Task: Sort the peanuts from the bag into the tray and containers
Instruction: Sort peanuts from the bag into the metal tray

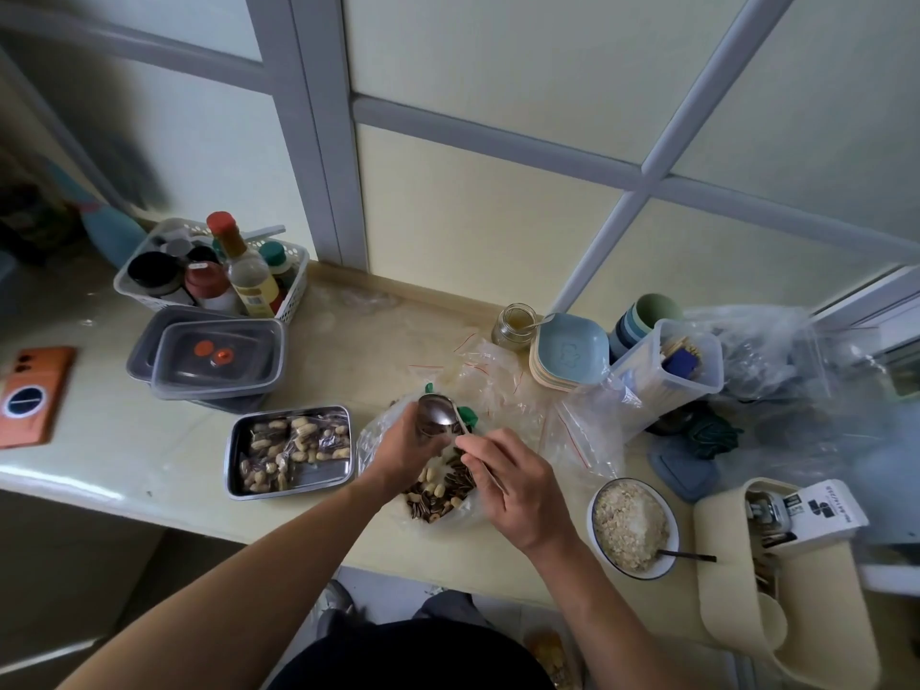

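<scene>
Hands are working in the bag on the bench: my left hand is gripping its rim, my right hand is pinching the spoon; some peanuts are lying in the tray, many are waiting in the bag, and the containers are sitting lidded.

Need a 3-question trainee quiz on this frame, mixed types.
1. True or false: the steel tray already holds peanuts.
2. Which hand holds the spoon? A) left B) right C) neither
3. What is mixed with the peanuts in the plastic bag?

Key: 1 true. 2 B, the right hand pinches its handle. 3 striped sunflower seeds.
</scene>
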Demonstrator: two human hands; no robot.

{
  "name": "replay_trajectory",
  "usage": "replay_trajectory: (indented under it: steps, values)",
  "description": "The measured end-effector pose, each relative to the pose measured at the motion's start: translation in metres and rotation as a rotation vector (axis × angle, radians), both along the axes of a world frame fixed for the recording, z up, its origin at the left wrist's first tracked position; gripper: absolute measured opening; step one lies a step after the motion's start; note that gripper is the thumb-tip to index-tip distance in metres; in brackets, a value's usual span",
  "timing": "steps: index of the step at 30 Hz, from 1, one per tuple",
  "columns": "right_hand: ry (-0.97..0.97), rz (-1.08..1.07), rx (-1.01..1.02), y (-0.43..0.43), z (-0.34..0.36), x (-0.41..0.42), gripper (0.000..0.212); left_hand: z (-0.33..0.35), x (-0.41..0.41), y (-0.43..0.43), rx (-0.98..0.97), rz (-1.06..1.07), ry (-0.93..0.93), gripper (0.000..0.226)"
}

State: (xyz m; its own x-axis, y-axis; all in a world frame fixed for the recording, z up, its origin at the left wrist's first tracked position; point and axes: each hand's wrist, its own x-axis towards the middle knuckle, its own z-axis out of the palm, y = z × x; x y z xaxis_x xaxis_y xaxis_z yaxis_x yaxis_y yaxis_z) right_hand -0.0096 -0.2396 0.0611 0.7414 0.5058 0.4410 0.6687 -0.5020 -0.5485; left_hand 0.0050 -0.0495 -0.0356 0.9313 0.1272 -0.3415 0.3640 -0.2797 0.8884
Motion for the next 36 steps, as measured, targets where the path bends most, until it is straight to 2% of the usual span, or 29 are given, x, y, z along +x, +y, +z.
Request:
replay_trajectory:
  steps: [2,6,11,14,20,25,29,36]
  values:
    - [0.006,-0.056,0.036,-0.001,-0.002,-0.002,0.03,-0.002,-0.001,0.001,0.002,-0.011,0.001,0.03]
    - [0.074,-0.316,0.151,-0.004,-0.006,0.0,0.026,-0.006,-0.006,0.004,0.046,-0.015,-0.026,0.019]
    - [0.19,-0.432,0.086,-0.012,-0.028,0.006,0.027,-0.007,-0.017,0.011,0.034,-0.014,-0.047,0.013]
    - [0.192,-0.379,0.015,-0.012,-0.046,0.005,0.027,-0.006,-0.02,0.015,0.043,-0.019,-0.061,0.013]
    - [0.173,-0.237,-0.106,0.002,-0.067,-0.011,0.031,-0.01,-0.032,0.023,0.091,-0.053,-0.064,0.028]
    - [0.255,-0.197,-0.091,0.007,-0.079,-0.019,0.045,-0.016,-0.036,0.031,0.115,-0.059,-0.119,0.019]
    - [0.264,-0.143,-0.091,0.006,-0.08,-0.028,0.034,-0.019,-0.038,0.035,0.092,-0.05,-0.102,0.021]
    - [0.37,-0.278,-0.025,0.005,-0.08,-0.036,0.029,-0.022,-0.038,0.034,0.109,-0.072,-0.111,0.02]
